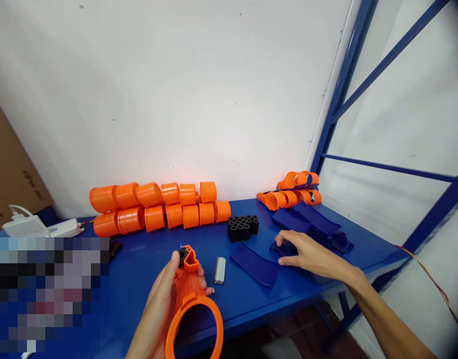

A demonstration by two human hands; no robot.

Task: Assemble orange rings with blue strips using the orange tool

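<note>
My left hand (165,294) is closed around an orange plastic part with a large ring at its near end (189,299); a small black cylinder (183,255) sits in its top, under my thumb. My right hand (307,254) reaches out to the right, fingers bent down onto a dark blue curved strip (283,248) lying on the blue table (139,269). Another blue curved strip (256,265) lies just left of that hand. A small grey block (220,270) rests between the two hands.
Two rows of orange cylinders (157,207) line the wall. A cluster of black cylinders (243,227) stands mid-table. More orange parts (292,192) and a pile of blue strips (311,222) lie at the right. White devices (30,227) sit far left. A blue shelf frame (337,99) stands right.
</note>
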